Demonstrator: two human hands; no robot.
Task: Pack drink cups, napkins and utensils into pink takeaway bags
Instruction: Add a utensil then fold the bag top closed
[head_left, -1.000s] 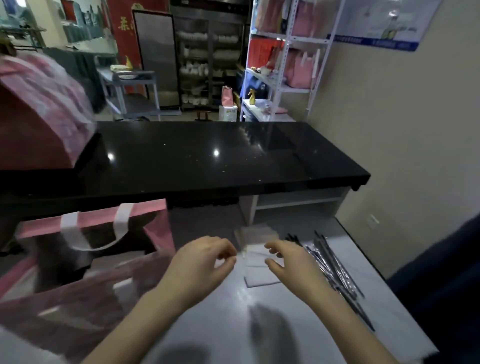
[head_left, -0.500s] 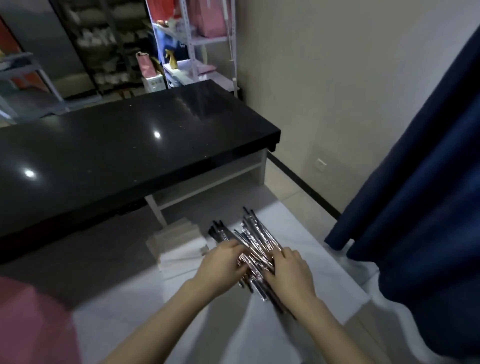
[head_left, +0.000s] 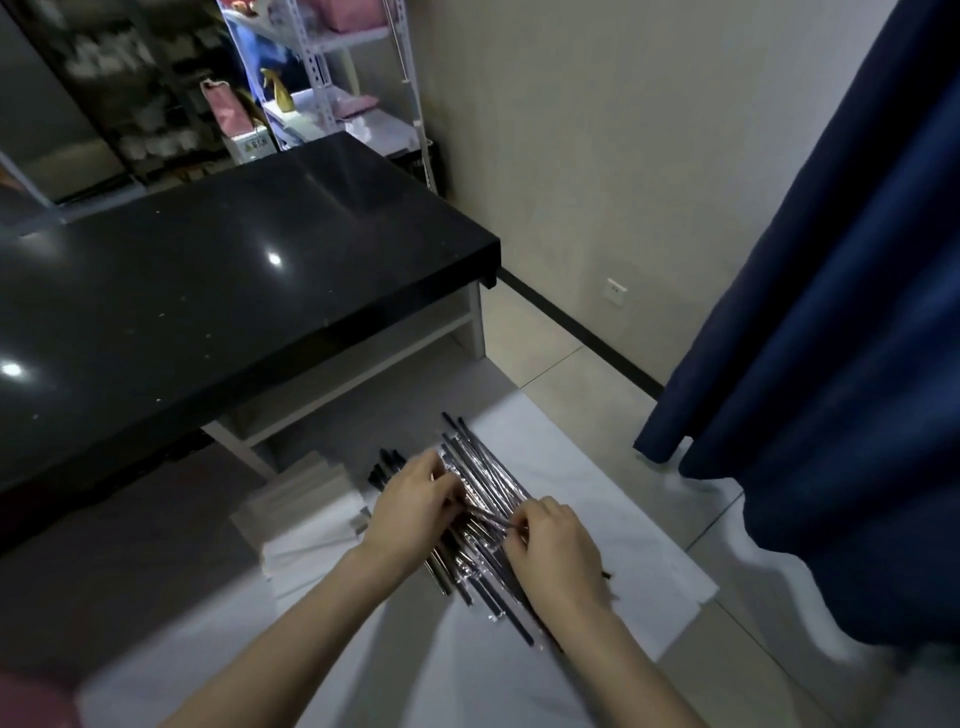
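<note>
Right hand (head_left: 556, 551) now pinches straw (head_left: 493, 519); left hand (head_left: 410, 509) grips pile (head_left: 483, 478)

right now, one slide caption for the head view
Left hand and right hand pinch wrapped utensils beside a napkin stack.

Napkin stack (head_left: 306, 499) left of wrapped utensils (head_left: 483, 499), both on table (head_left: 597, 499).

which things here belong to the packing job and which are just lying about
Job: wrapped utensils, napkin stack, left hand and right hand, both picking at the utensils.
Lying about: black counter, blue curtain, shelf rack.
</note>
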